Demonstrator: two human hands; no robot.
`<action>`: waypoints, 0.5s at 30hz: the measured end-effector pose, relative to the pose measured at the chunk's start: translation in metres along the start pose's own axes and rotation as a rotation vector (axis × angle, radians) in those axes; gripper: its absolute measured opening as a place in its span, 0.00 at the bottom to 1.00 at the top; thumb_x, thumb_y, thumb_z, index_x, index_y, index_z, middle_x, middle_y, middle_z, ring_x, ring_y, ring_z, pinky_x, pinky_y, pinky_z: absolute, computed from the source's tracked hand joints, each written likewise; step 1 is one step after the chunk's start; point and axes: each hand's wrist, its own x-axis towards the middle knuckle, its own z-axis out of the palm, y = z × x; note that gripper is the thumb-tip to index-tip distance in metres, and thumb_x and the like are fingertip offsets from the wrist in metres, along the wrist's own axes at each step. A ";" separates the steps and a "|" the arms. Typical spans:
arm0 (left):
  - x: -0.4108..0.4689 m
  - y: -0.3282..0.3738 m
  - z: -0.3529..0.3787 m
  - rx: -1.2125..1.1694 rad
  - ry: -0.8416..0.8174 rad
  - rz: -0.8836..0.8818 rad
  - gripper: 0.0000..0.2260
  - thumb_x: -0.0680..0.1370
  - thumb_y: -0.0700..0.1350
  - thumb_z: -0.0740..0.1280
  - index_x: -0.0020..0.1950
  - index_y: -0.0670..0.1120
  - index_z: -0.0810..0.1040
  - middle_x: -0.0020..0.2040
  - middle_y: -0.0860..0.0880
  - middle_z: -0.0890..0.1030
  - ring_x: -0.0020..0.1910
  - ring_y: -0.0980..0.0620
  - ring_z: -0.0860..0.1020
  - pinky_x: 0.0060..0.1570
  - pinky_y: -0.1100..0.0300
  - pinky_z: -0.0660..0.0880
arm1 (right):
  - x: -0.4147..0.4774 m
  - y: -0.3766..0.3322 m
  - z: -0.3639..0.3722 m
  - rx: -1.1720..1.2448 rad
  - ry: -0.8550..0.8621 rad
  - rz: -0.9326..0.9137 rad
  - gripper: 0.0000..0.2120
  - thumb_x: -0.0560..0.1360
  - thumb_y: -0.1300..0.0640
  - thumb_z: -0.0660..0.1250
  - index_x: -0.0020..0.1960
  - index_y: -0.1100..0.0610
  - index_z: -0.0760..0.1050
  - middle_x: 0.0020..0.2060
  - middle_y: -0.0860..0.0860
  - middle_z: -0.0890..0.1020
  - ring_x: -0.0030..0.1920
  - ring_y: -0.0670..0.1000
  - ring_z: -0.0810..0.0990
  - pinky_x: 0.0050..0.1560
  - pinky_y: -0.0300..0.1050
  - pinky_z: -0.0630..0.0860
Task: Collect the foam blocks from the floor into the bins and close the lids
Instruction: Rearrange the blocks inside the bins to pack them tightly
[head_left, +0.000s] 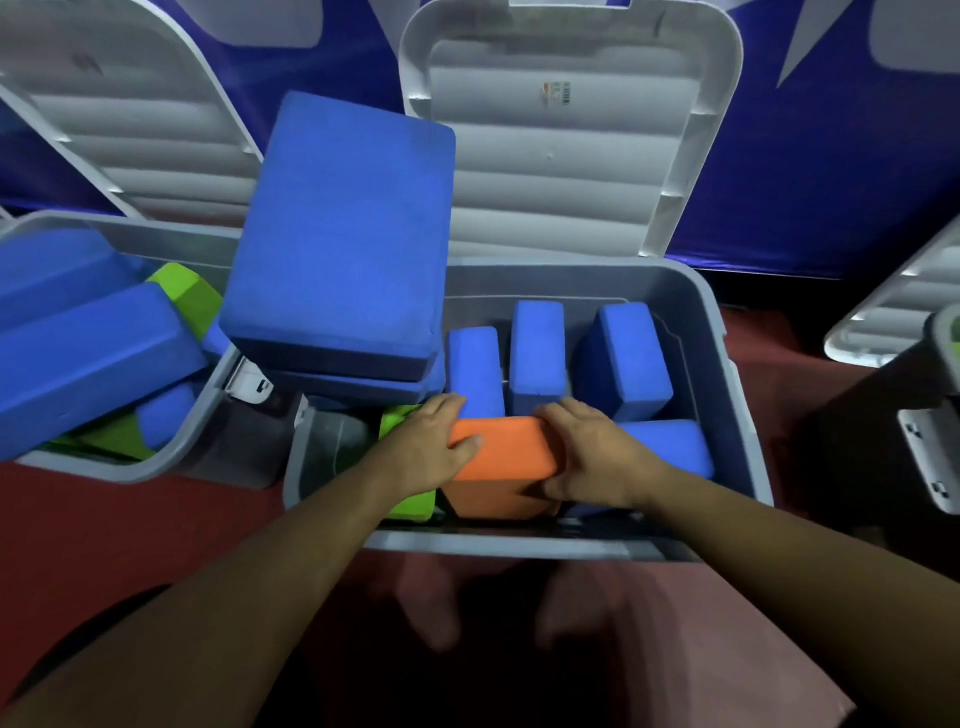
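The head view looks down on a dark red floor, with a blue wall marked in white on the far side. A grey middle bin stands open, its white lid upright against the wall. To the left, a second bin holds blue and green blocks.

The orange foam block sits at the near edge inside the middle bin, between both hands. A green block lies just left of it, three upright blue blocks stand behind it, and a large blue block leans over the bin's left rim.

The left hand grips the orange block's left end, thumb across its top. The right hand clasps the right end, fingers curled over. Both forearms reach forward from the near edge.
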 end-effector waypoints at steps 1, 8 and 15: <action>-0.001 0.001 0.000 -0.025 -0.005 -0.011 0.28 0.82 0.56 0.60 0.78 0.45 0.60 0.79 0.48 0.60 0.77 0.52 0.59 0.75 0.59 0.55 | -0.001 -0.003 -0.006 0.109 -0.007 0.024 0.37 0.64 0.48 0.78 0.68 0.52 0.66 0.58 0.49 0.71 0.57 0.52 0.72 0.59 0.45 0.71; -0.011 0.013 -0.007 -0.276 -0.041 -0.118 0.28 0.80 0.67 0.47 0.79 0.63 0.48 0.79 0.54 0.59 0.78 0.54 0.56 0.75 0.57 0.51 | -0.007 0.001 -0.041 0.239 -0.177 0.153 0.33 0.66 0.54 0.78 0.61 0.47 0.61 0.54 0.44 0.70 0.52 0.51 0.75 0.45 0.42 0.73; -0.011 0.025 -0.007 -0.383 0.005 -0.128 0.27 0.84 0.61 0.45 0.76 0.49 0.66 0.77 0.50 0.64 0.76 0.57 0.60 0.66 0.68 0.49 | -0.007 -0.010 -0.047 0.181 -0.177 0.041 0.37 0.65 0.60 0.77 0.66 0.44 0.63 0.60 0.49 0.69 0.53 0.53 0.75 0.52 0.49 0.76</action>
